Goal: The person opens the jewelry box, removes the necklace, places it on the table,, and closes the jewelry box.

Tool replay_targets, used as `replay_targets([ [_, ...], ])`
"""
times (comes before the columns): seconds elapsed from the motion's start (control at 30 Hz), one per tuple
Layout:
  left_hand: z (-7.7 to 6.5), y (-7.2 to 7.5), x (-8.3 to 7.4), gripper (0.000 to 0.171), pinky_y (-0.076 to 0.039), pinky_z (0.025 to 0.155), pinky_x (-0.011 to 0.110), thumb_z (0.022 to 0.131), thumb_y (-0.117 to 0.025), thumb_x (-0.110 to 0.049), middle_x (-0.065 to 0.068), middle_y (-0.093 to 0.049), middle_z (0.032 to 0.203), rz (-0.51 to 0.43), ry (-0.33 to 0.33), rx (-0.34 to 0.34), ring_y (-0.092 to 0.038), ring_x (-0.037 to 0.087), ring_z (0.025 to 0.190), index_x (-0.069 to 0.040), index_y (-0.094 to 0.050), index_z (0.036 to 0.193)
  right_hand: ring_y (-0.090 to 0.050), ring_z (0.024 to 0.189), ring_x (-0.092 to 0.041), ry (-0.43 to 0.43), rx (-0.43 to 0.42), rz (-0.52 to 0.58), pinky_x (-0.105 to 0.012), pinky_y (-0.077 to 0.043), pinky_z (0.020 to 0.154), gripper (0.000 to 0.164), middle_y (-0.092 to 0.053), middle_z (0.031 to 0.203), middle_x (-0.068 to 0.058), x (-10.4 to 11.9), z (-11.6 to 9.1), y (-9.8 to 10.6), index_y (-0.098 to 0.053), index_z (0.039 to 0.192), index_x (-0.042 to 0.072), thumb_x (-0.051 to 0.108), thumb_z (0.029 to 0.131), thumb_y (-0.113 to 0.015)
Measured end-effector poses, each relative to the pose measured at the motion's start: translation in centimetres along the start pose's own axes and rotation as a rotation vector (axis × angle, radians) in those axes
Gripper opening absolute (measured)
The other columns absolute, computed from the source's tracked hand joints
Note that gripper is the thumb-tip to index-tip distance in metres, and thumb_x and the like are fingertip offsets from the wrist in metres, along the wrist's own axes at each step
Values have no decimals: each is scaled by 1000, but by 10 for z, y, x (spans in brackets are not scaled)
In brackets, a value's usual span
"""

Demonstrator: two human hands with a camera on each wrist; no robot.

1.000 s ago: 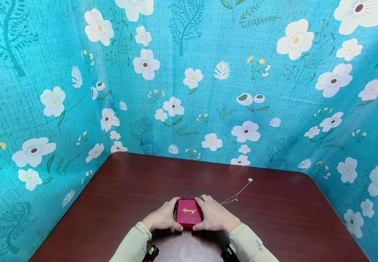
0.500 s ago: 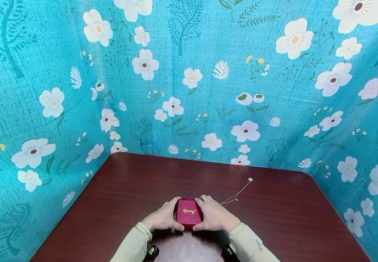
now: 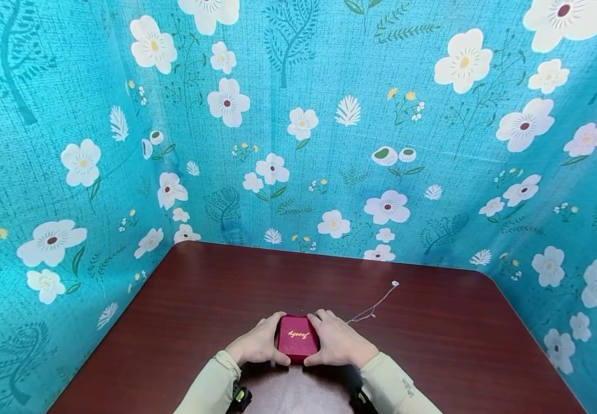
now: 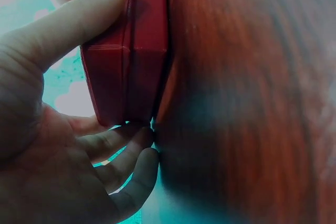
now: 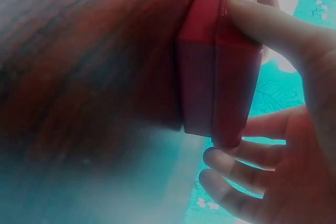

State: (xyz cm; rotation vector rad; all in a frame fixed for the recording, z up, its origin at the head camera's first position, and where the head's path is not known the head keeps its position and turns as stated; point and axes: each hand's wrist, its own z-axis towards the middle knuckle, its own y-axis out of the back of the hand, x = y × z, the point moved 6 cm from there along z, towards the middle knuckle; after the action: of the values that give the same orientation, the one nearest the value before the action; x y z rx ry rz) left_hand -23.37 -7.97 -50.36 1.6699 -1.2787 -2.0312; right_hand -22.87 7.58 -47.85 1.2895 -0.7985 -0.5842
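A small red jewelry box [image 3: 298, 336] with gold lettering on its lid sits on the table between both hands. My left hand [image 3: 258, 341] grips its left side, thumb at the near face and fingers at the far edge. From the other side my right hand [image 3: 341, 340] holds it the same way. In the left wrist view the box [image 4: 126, 51] shows a seam between lid and base, with the thumb pressed by it. The right wrist view has the box [image 5: 218, 66] with its lid down on the base. Just beyond the right hand lies a thin chain necklace [image 3: 368, 312].
The dark reddish-brown wooden table [image 3: 215, 287] has rounded far corners. Behind and at both sides hangs a turquoise floral cloth [image 3: 329, 167]. The necklace ends in a small pale piece [image 3: 394, 283] toward the back right.
Both hands stay in place on the box. The head view shifts very slightly; the necklace lies where it was.
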Motion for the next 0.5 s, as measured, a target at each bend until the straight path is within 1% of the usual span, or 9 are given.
replay_targets([
  [0.1,0,-1,1,98,-43,87,40,55,-89,-27,5,-52,114,26,6,-5,-46,24,104,-1,-37,135,-49,99,-19,-7,14,2,-36,-47,86,88,-53,110,-4,-1,0,-3,-53,126,3,56,61,-80],
  [0.3,2,-2,3,99,-42,89,41,55,-89,-29,5,-52,116,38,15,1,-46,25,106,-1,-37,135,-48,98,-18,-18,30,17,-36,-47,84,88,-52,108,-3,-3,1,-6,-52,126,4,56,61,-80],
  [0.5,1,-2,1,100,-41,92,42,56,-89,-28,7,-52,119,52,14,7,-45,27,110,0,-36,136,-49,98,-18,-22,38,5,-36,-48,84,88,-52,108,-2,-3,1,-6,-52,127,4,56,61,-80],
])
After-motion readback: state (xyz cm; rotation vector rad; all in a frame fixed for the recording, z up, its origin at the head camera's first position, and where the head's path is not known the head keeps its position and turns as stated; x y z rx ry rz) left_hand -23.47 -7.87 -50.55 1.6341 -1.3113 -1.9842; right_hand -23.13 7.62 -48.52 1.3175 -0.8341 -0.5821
